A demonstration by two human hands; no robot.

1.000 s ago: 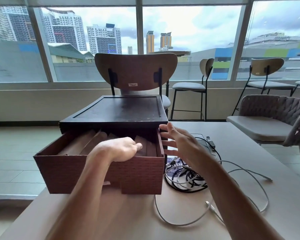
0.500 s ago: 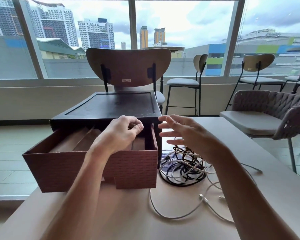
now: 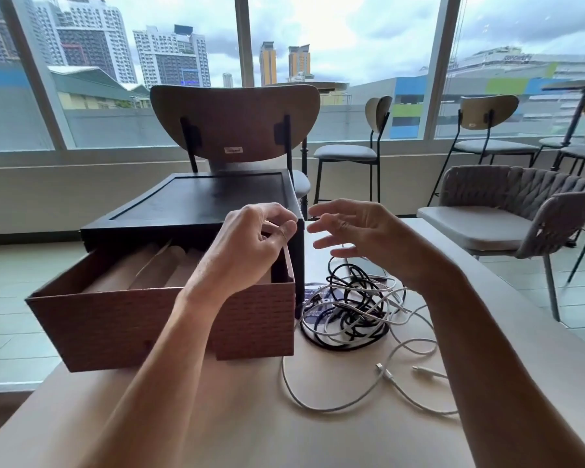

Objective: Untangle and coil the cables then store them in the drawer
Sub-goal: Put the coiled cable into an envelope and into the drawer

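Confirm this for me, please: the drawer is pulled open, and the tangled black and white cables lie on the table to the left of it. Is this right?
Not quite. The drawer is pulled open, but the tangled black and white cables lie on the table to the right of it, not to the left. The head view shows this.

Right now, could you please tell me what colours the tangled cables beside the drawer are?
The cables are black and white, seen best in the head view.
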